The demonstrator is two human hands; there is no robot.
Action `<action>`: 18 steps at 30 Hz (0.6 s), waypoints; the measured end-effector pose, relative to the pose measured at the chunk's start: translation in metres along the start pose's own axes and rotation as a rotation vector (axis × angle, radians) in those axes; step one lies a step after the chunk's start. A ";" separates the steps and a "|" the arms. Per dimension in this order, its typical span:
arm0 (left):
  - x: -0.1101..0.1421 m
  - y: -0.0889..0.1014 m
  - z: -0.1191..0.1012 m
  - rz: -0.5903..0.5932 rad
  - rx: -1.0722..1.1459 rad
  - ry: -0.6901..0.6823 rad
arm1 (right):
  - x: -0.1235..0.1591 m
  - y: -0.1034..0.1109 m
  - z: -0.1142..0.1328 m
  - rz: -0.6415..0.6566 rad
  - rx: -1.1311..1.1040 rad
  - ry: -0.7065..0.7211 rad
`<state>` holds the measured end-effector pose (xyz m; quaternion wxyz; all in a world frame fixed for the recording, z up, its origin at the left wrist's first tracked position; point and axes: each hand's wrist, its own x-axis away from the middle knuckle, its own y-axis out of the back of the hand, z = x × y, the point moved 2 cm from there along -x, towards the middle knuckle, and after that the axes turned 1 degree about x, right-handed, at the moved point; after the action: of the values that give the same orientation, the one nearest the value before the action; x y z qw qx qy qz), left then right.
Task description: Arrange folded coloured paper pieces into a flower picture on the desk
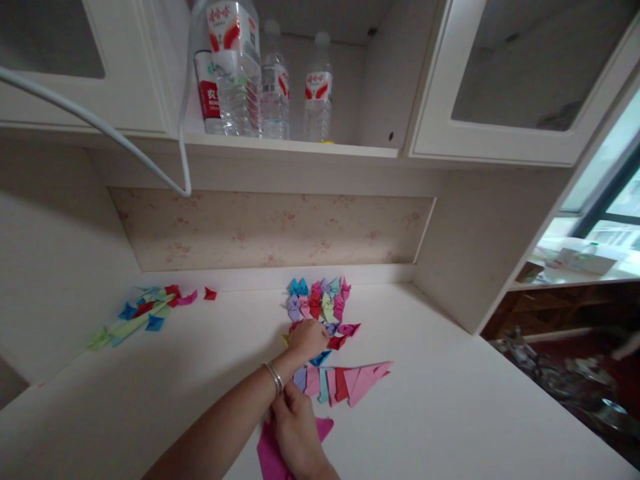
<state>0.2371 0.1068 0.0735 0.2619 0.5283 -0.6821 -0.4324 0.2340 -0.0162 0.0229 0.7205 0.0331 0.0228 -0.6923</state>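
Note:
My left hand (307,338), a bracelet on its wrist, reaches forward with curled fingers onto a cluster of small folded paper pieces (320,303) in blue, purple, pink, red and green at the back of the white desk (450,400). What its fingers pinch is hidden. Closer to me, my right hand (295,427) is closed on a magenta paper sheet (270,457) lying on the desk. Between the two hands lies a row of overlapping folded pieces (345,381) in pink, red, lilac and light blue.
A second heap of coloured paper scraps (145,313) lies at the back left, with a single red piece (210,293) beside it. Water bottles (240,67) stand on the shelf above, and a white cable (100,127) hangs across the upper left. The desk's right edge drops to a cluttered floor.

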 end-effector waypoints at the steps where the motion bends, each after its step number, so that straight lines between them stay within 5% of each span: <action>1: -0.001 0.000 0.001 0.003 -0.012 0.002 | 0.000 0.000 0.001 0.004 0.005 0.008; 18: -0.004 -0.003 0.005 0.055 -0.142 0.051 | -0.002 0.000 -0.012 0.018 0.098 0.016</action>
<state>0.2359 0.1119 0.0690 0.3279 0.5005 -0.6569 -0.4588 0.2343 -0.0129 0.0112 0.7239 0.0739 -0.0055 -0.6859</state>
